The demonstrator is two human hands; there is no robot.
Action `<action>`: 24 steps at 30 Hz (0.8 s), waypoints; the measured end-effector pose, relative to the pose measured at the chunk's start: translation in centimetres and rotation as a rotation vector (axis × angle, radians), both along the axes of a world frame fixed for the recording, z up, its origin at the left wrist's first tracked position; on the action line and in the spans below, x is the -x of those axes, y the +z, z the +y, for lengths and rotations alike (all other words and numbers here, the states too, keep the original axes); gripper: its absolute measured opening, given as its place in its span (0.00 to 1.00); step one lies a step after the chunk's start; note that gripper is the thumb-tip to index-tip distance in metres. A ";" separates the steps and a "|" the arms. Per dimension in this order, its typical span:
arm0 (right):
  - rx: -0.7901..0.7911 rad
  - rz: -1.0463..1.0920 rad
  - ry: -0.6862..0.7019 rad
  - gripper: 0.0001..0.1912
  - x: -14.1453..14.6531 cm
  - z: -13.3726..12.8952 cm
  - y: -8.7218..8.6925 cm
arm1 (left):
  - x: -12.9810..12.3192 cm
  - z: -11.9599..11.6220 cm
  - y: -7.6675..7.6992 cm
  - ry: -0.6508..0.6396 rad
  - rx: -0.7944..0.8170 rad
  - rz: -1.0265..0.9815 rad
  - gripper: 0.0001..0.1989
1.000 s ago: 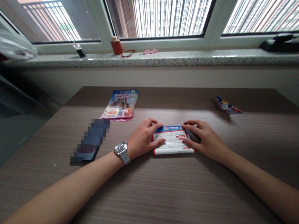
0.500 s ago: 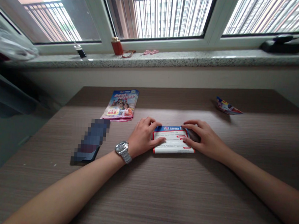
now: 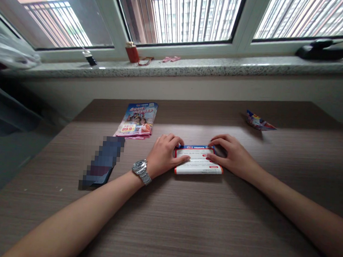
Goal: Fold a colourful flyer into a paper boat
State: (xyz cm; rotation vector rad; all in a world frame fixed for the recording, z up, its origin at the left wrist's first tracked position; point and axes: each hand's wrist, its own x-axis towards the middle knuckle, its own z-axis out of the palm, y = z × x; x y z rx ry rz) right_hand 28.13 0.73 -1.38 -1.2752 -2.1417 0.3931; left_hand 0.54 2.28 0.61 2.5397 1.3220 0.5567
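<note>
Leaflet (image 3: 199, 160): a folded white sheet with a blue header and red border, lying flat on the wood-grain worktop (image 3: 183, 226) at centre, between the wearer's two hands. Left hand (image 3: 164, 154) sits at the sheet's 9 o'clock side, its thumb across the face and its fingers curled at the upper edge. Right hand (image 3: 233, 156) sits at 3 o'clock, fingers bent over the upper right corner, thumb along the right end. Both are closed narrowly on the leaflet, and neither is lifting it. The hold appears deliberate: pressure from two sides would keep the fold down and the sheet square, since folded paper tends to spring open. Both forearms appear to rest on the worktop, which would steady the hands.

Surroundings: a glossy brochure (image 3: 136, 120) lies flat at 11 o'clock, near the left hand but not touching it, apparently set aside. A dark slab (image 3: 102, 163), pixelated and probably a phone, lies at 9 o'clock beyond the watch (image 3: 141, 170). A small folded coloured paper (image 3: 260, 121) sits at 2 o'clock, its print not legible. Farther off at 12 o'clock, a granite sill (image 3: 210, 70) carries a red cup (image 3: 132, 53) and, toward 1 o'clock, a black device (image 3: 318, 53).
</note>
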 end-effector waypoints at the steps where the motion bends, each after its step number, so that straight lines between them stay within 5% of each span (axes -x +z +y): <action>1: 0.002 -0.004 -0.001 0.12 0.0 0.0 0.0 | 0.0 0.0 0.0 0.001 -0.002 0.000 0.19; 10: 0.013 -0.013 -0.007 0.12 -0.2 0.2 -0.3 | 0.1 0.1 -0.1 -0.009 -0.006 -0.015 0.10; 24: 0.011 -0.005 -0.009 0.11 -0.3 0.2 -0.5 | 0.2 0.6 -0.5 0.027 0.012 -0.076 0.11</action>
